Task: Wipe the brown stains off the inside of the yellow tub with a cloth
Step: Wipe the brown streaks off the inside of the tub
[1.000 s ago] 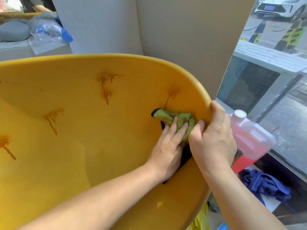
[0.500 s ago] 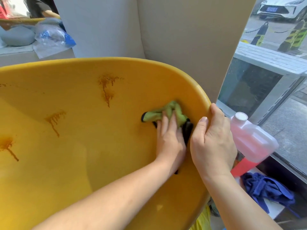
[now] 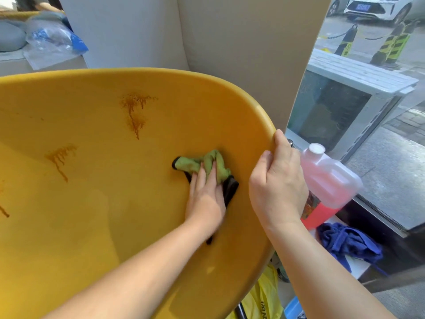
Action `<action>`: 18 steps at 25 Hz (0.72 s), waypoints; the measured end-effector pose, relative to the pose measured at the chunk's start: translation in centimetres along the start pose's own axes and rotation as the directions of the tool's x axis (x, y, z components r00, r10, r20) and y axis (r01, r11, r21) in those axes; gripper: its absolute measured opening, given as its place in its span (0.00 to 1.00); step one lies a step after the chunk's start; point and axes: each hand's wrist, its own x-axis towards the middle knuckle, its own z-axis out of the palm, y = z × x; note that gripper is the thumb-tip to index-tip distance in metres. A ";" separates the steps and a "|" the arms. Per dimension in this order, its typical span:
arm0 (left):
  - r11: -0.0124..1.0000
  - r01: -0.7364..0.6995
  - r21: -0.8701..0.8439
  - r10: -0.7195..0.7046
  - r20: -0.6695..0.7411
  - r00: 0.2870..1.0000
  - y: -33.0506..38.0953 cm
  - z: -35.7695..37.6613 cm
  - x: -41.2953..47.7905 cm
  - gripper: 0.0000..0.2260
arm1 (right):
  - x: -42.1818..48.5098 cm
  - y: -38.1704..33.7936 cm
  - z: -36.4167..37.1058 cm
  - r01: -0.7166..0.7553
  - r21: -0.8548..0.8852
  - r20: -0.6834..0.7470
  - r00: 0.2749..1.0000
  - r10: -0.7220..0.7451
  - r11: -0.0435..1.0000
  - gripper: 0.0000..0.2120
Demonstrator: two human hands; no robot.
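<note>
1. Clear plastic bag (image 3: 55, 38), far left, on a ledge behind the tub. Not in the way.

2. Yellow tub (image 3: 92, 226), tipped up so that its inside faces the camera; most of the view is filled by it. It is judged stiff, smooth-walled and light for its bulk, and likely to swing or slide unless steadied. The rolled rim is the natural place to take hold.

3. Brown stains, three plainly seen on the inner wall: one at the left edge (image 3: 4, 211), one further in (image 3: 60, 155), one high at centre (image 3: 134, 111). All are dribbled downward and not yet wiped.

4. Green cloth (image 3: 202, 163), soft and bunched with a black underside, lying against the inner wall right of centre, well apart from the stains.

5. Left hand (image 3: 207, 196), laid flat, fingers straight, pressing the cloth to the wall.

6. Right hand (image 3: 279, 185), curled over the tub's right rim, thumb on the inside.

7. Pink jug (image 3: 331, 180), white-capped, just beyond the rim behind the right hand. It could be knocked if the tub is swung.

8. Blue rag (image 3: 349, 245), crumpled below the jug.
</note>
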 end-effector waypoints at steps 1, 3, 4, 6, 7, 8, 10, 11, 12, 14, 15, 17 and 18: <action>0.999 -0.051 0.004 0.051 0.050 0.997 0.2 0.6 -3.1 0.28 | 0.1 -0.1 0.0 -0.001 -0.009 0.001 1.000 0.001 1.000 0.25; 0.956 -0.293 -0.009 0.292 0.138 0.947 -0.5 0.1 -8.3 0.29 | 0.2 -0.2 0.3 -0.015 -0.051 0.018 1.000 0.016 0.999 0.27; 0.912 -0.409 -0.031 0.406 0.215 0.888 -1.7 -0.5 -9.0 0.29 | 0.1 -0.1 0.3 -0.012 -0.056 0.028 1.000 0.014 0.998 0.28; 0.845 -0.534 0.010 0.501 0.332 0.799 -5.1 -2.5 -6.5 0.28 | -0.2 0.0 0.1 0.014 -0.060 0.035 0.999 -0.012 0.998 0.32; 0.886 -0.456 0.083 0.408 0.326 0.853 -6.3 -3.1 -5.0 0.28 | -0.5 0.1 0.1 0.051 -0.075 0.035 0.998 -0.048 0.996 0.34; 0.946 -0.285 0.156 0.234 0.279 0.931 -6.9 -3.8 -4.4 0.27 | -1.1 0.2 0.1 0.112 -0.109 0.046 0.993 -0.107 0.988 0.34; 0.961 0.003 0.278 -0.050 0.162 0.986 -7.0 -3.4 -5.4 0.26 | -2.2 0.5 0.3 0.270 -0.176 0.078 0.962 -0.260 0.947 0.31; 0.952 -0.025 0.306 -0.032 0.179 0.983 -6.6 -3.2 -6.8 0.26 | -2.8 0.6 0.4 0.341 -0.203 0.104 0.939 -0.327 0.918 0.27; 0.947 -0.119 0.299 0.046 0.241 0.969 -6.6 -3.4 -8.4 0.26 | -3.3 0.8 0.6 0.395 -0.235 0.138 0.918 -0.372 0.888 0.21; 0.907 -0.372 0.196 0.281 0.377 0.883 -9.1 -5.8 -10.1 0.25 | -3.9 0.9 0.7 0.469 -0.300 0.212 0.882 -0.422 0.830 0.14; 0.867 -0.463 0.184 0.345 0.447 0.825 -11.1 -7.6 -10.1 0.25 | -3.9 1.0 0.8 0.496 -0.328 0.246 0.866 -0.435 0.804 0.13; 0.800 -0.522 0.297 0.347 0.481 0.805 -14.5 -9.7 -9.6 0.24 | -4.0 1.1 1.0 0.521 -0.367 0.276 0.852 -0.444 0.771 0.11; 0.816 -0.435 0.380 0.274 0.409 0.870 -15.3 -9.9 -9.4 0.24 | -4.1 1.0 1.3 0.517 -0.363 0.270 0.854 -0.444 0.775 0.11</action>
